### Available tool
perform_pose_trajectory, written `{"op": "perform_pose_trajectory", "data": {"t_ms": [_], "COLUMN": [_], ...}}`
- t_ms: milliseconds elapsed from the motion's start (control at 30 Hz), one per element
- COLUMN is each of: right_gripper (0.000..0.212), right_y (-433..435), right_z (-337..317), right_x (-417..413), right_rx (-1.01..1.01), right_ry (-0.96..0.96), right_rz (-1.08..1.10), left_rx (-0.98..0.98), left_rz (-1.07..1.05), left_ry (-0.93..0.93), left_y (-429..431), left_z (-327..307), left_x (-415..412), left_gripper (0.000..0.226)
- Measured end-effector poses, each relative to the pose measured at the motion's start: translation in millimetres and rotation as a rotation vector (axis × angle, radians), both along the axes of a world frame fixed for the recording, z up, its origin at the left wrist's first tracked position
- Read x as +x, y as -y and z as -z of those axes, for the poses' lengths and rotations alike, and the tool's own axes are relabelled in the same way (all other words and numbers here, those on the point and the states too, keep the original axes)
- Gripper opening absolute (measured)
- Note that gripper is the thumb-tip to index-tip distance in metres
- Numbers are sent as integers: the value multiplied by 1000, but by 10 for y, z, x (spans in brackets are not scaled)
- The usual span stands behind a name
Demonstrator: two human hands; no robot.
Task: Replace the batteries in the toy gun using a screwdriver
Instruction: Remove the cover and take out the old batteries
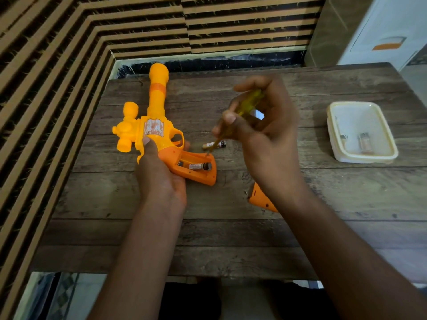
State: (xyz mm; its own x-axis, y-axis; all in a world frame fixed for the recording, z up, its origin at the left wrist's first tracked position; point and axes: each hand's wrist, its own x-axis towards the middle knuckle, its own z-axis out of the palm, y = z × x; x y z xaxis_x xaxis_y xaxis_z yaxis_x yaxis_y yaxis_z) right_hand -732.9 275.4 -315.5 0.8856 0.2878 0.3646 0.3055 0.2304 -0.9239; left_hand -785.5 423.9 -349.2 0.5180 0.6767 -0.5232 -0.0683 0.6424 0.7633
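Note:
A yellow and orange toy gun (152,125) lies on the wooden table (231,239), barrel pointing away from me. My left hand (159,174) grips it at the top of the orange handle. The handle's battery compartment (196,166) is uncovered, and one battery (197,166) sits inside it. My right hand (258,130) holds a yellow-handled screwdriver (245,107), its tip at the compartment's far edge. A loose battery (213,145) lies on the table just beyond the handle. The orange compartment cover (260,198) lies under my right wrist, partly hidden.
A white plastic tray (390,144) stands at the right of the table with a battery (365,143) and another small item in it. A striped wall runs along the table's left and far sides.

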Motion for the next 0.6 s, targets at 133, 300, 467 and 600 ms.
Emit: {"op": "perform_pose_trajectory", "data": {"t_ms": [133, 300, 467, 600], "right_gripper": [44, 48, 38, 31], "right_y": [-16, -49, -155, -158], "right_z": [42, 87, 210, 214], "right_x": [-18, -27, -64, -19], "right_rx": [-243, -523, -942, -933], "right_ry": [230, 455, 492, 450], "right_rz": [-49, -145, -283, -233], "left_rx": [10, 7, -3, 4], "left_rz": [12, 22, 16, -7], "left_ry": [7, 25, 28, 53], "left_y": [4, 6, 7, 26], "left_z": [20, 46, 35, 37], "left_x": [-12, 0, -2, 21], "left_gripper": [36, 45, 45, 42]}}
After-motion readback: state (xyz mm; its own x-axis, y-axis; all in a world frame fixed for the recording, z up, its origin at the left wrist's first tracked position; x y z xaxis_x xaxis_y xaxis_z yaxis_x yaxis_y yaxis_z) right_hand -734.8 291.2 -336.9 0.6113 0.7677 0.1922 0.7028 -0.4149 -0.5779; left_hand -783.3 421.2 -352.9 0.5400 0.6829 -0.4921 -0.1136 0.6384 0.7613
